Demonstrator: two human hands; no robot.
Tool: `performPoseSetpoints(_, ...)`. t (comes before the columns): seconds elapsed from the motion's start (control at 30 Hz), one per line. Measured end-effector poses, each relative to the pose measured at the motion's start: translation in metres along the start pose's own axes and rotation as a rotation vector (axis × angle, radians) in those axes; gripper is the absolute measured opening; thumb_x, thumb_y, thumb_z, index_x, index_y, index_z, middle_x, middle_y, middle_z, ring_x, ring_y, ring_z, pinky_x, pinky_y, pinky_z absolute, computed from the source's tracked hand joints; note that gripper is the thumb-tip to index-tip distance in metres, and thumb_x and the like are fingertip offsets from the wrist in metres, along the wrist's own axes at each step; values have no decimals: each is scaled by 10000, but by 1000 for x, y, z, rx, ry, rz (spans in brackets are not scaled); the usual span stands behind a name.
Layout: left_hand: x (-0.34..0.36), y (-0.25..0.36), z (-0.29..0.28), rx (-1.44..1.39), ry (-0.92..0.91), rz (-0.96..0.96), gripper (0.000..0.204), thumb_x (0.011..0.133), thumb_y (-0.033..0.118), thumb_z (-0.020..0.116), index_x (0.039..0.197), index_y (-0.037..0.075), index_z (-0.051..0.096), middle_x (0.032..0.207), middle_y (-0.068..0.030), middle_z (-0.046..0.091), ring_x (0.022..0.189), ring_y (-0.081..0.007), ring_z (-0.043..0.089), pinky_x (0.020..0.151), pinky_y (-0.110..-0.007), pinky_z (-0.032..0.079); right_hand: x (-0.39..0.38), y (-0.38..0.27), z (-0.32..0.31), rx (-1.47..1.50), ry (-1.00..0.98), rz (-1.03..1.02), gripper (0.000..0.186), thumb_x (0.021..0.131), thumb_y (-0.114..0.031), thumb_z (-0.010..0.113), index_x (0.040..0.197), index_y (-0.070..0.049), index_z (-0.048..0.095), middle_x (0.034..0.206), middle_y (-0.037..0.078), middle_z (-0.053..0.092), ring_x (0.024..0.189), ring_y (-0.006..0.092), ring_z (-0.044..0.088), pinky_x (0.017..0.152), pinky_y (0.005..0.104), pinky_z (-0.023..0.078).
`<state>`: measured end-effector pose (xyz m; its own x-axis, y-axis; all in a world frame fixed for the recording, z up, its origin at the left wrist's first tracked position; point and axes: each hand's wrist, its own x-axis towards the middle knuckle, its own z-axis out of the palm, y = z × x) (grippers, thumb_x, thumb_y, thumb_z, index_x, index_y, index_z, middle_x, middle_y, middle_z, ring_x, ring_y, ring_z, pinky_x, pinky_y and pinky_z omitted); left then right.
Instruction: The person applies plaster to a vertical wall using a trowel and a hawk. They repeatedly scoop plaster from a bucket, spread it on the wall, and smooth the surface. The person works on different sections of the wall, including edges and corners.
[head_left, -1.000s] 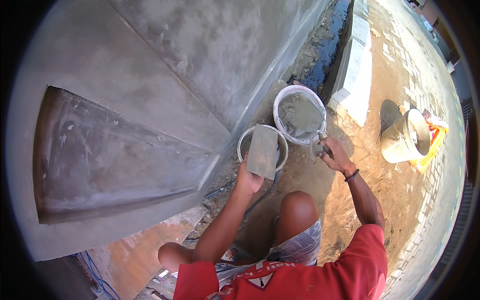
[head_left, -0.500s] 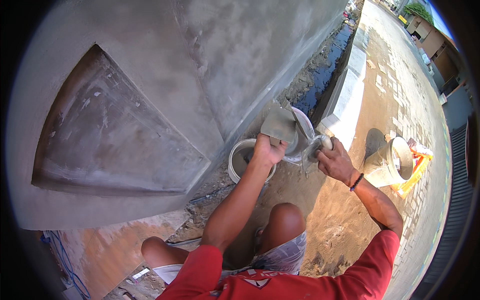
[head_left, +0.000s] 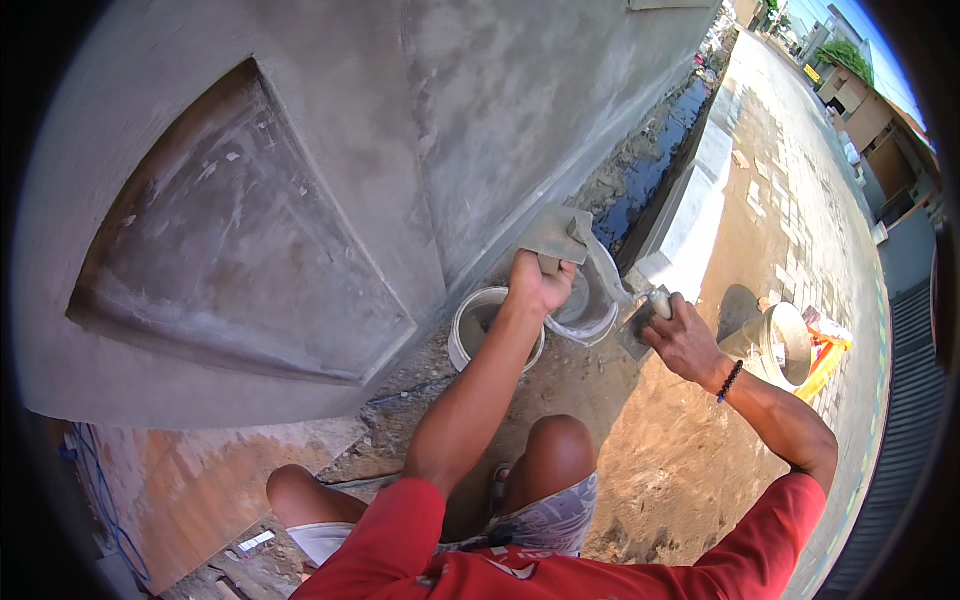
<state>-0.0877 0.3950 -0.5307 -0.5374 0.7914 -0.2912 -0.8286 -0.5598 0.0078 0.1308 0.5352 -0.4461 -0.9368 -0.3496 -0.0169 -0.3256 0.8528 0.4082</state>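
My left hand (head_left: 541,284) grips a small flat hawk board (head_left: 550,236) from below; a little grey plaster shows near its right edge. Closed round the pale handle of a steel trowel (head_left: 635,332), my right hand (head_left: 686,343) is over the ground, apart from the board. The trowel's blade hangs downward and partly shows. Under the board stands a round white bucket (head_left: 592,336) with greyish contents, partly hidden by the board. Beside my left forearm is a second white bucket (head_left: 453,345), holding grey material.
At the left rises a grey plastered wall (head_left: 500,110) with a recessed panel (head_left: 240,240). A ditch with dark water (head_left: 660,165) runs beside pale kerb blocks (head_left: 695,195). To the right a tilted bucket (head_left: 775,345) stands by an orange bag (head_left: 826,362). Blue cable (head_left: 108,500) lies lower left.
My right hand and the trowel have moved right and down, away from the hawk board. The board has tilted and shifted slightly left, and the view has shifted a little.
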Motion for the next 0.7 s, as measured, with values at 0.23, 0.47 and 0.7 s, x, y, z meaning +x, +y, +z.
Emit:
performPoseSetpoints(0.23,1,2,-2,-32,-108,-22,243,919,287,509,1062,99,569,995,-38,637,796,-172,644,541,-244,508,-31,-13,-16,22,-139,-22,99,741,-158,575,828,-147,620,797,7,519,912,285,459,791,358,445)
performPoseSetpoints(0.47,-33,14,-20,-20,-117,-8,313,912,273,524,1129,48,546,1093,-80,628,952,-211,644,711,-304,584,-50,-4,47,724,-68,381,237,660,-51,632,895,-52,609,787,84,620,746,257,550,780,344,454)
performPoseSetpoints(0.7,-106,21,-36,36,-92,-35,390,929,256,488,1239,20,490,1210,-116,576,1057,-242,602,846,-367,551,13,-14,161,1722,29,740,141,743,19,608,863,-53,589,765,-62,524,708,43,473,677,222,408)
